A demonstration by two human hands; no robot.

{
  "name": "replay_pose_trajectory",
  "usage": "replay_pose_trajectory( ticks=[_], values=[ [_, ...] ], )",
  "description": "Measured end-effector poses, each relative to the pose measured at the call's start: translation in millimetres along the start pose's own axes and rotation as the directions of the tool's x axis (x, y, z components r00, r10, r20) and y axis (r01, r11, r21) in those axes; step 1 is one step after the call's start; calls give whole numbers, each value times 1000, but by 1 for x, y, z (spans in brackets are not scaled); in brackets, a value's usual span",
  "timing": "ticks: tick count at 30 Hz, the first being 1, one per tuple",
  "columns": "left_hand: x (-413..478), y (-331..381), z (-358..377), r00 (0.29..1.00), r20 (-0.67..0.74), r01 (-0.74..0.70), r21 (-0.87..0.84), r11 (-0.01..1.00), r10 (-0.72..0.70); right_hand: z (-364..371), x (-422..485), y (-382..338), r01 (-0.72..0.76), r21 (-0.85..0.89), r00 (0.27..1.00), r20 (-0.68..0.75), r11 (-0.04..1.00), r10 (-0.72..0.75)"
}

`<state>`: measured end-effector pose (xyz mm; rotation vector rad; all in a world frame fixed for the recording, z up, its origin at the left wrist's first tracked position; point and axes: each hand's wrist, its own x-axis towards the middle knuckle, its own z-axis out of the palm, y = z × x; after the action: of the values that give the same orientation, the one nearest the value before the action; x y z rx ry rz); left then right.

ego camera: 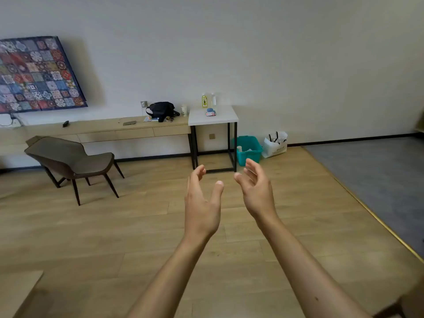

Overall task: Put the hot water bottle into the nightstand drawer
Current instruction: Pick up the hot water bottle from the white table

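Left hand (202,203) and right hand (257,191) empty, fingers spread, palms facing | hot water bottle: possibly the blue-red item (211,112) on white table (213,118) far ahead, uncertain | nightstand unseen | advice: walk closer, confirm before grasping.

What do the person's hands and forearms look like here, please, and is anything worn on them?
Both forearms are bare as far as the frame shows: no sleeves, gloves, watch or bracelets. The left hand and right hand carry no visible rings. The right forearm has a small dark mark on it. The fingernails look short and unpainted.
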<state>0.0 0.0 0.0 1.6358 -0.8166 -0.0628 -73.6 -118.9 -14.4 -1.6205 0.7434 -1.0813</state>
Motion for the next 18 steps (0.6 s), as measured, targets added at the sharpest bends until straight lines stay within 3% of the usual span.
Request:
replay_pose_trajectory(
  ticks=[6,18],
  values=[
    [59,-29,45,996,-32,88,-10,996,-88,1,61,40,-109,39,994,-17,993,109],
    [191,-79,103,981,-107,157,-34,987,-160,46,231,71,-80,93,995,59,992,75]
  ],
)
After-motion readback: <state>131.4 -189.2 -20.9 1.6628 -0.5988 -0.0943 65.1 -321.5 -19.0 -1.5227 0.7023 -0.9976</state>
